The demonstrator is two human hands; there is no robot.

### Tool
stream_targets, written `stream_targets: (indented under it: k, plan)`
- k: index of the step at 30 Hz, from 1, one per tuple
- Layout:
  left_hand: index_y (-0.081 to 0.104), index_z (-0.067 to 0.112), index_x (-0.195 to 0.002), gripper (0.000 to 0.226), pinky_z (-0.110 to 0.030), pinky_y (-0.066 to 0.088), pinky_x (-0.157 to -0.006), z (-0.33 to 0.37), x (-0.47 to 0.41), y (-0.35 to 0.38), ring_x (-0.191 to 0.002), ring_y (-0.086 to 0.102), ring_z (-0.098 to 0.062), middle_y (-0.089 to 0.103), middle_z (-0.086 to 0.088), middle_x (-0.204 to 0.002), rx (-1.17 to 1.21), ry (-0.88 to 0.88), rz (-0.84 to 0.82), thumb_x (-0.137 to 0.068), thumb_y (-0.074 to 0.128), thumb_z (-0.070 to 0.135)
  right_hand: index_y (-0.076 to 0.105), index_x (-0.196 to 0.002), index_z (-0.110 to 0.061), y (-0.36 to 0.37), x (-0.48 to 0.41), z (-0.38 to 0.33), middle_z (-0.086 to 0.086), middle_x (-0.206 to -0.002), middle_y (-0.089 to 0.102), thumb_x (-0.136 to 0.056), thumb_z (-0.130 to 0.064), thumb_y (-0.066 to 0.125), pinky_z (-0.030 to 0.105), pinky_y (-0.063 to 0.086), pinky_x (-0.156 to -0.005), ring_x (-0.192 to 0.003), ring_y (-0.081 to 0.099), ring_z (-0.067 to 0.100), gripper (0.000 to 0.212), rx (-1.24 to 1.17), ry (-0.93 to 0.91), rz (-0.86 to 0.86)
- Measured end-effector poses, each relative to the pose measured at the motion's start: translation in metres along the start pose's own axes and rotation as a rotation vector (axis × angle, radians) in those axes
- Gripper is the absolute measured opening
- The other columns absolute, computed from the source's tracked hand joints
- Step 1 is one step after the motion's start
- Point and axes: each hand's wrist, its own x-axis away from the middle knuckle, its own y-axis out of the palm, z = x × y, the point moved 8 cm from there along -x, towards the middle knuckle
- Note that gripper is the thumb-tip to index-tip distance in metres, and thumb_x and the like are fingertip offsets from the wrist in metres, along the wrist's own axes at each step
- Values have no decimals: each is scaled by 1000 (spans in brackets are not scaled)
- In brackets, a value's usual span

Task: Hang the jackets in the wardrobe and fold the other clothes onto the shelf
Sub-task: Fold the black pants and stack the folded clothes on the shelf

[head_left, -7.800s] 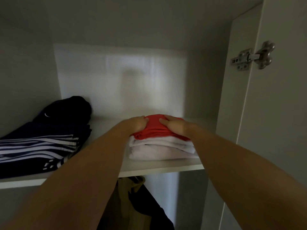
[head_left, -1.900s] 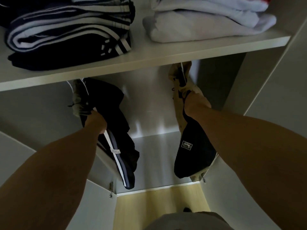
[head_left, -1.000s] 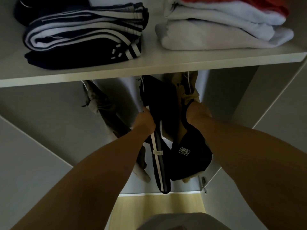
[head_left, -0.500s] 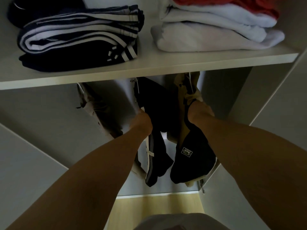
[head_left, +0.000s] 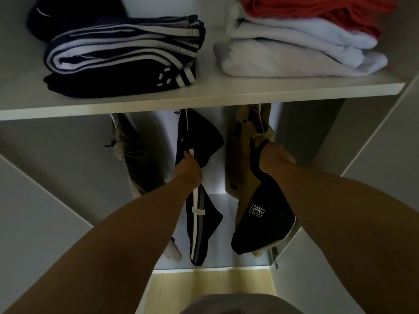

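Note:
Three jackets hang below the white shelf point(head_left: 204, 98). My left hand point(head_left: 187, 169) grips the middle one, a dark striped jacket point(head_left: 199, 141). My right hand point(head_left: 275, 158) holds the tan and navy jacket point(head_left: 260, 214) at the right. A grey jacket point(head_left: 133, 152) hangs free at the left. On the shelf lie a folded navy striped pile point(head_left: 122, 62) and a white pile point(head_left: 294, 55) topped by a red garment point(head_left: 317, 12).
The wardrobe's white side panels point(head_left: 371, 155) close in at left and right. Its floor point(head_left: 217, 257) is pale, with yellow flooring point(head_left: 210, 288) in front. A dark cap-like item point(head_left: 74, 14) sits behind the navy pile.
My left hand has slid the dark striped jacket a little to the left, opening a gap between it and the tan and navy jacket. My right hand stays put.

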Motion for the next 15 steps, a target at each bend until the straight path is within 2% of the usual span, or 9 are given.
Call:
stream_targets:
  k: [2,3,5,7,10,12,13,15]
  plan:
    - [10,1,-156,67,-44,52,-100,-3,5,-8,-115,63,-32,56,-22,-134,14,13,4,-105,49,19,50,-138,-5,1,5,-3,23,-134,55,-96,-18,52,43,43,-82,-121,55,41,44,13,24,-7]
    - [12,2,-156,65,-45,52,-100,-7,7,-9,-116,63,-32,56,-22,-135,24,9,-12,-106,47,23,42,-144,-4,1,11,-5,24,-141,49,-96,-22,54,45,45,-89,-127,50,42,53,56,52,-3]
    - [16,5,-155,62,-49,51,-100,-14,13,-16,-118,61,-33,57,-20,-135,13,23,3,-106,44,31,24,-153,-4,-3,25,-11,25,-149,38,-94,-33,58,49,44,-100,-133,42,42,74,203,105,48]
    - [19,7,-155,60,-48,52,-98,-18,22,-27,-115,63,-32,59,-18,-131,6,62,32,-106,43,33,19,-154,-3,-8,38,-27,27,-149,35,-92,-38,59,51,41,-103,-133,41,43,81,231,68,122]
    - [30,5,-149,52,-43,55,-91,-26,39,-48,-105,65,-30,63,-17,-122,-5,132,101,-107,39,34,26,-149,-6,-14,60,-56,25,-143,42,-97,-36,54,51,43,-103,-128,47,42,67,-21,-47,193]
    - [35,5,-146,48,-43,56,-89,-32,52,-64,-102,66,-30,65,-17,-117,4,171,159,-107,38,32,39,-138,-6,-17,80,-78,20,-128,54,-102,-29,44,39,48,-86,-112,57,35,44,-110,-152,204]
    - [38,4,-145,46,-44,56,-88,-35,59,-70,-100,66,-31,66,-17,-115,6,193,174,-107,38,30,45,-132,-5,-18,91,-84,16,-121,57,-103,-27,39,34,45,-75,-104,58,31,37,-133,-175,224]
    - [45,2,-138,39,-44,56,-88,-41,72,-75,-98,66,-30,66,-17,-112,-8,247,180,-107,39,26,53,-120,-6,-20,113,-92,9,-104,60,-104,-28,39,34,40,-68,-91,58,26,31,-293,-193,258]
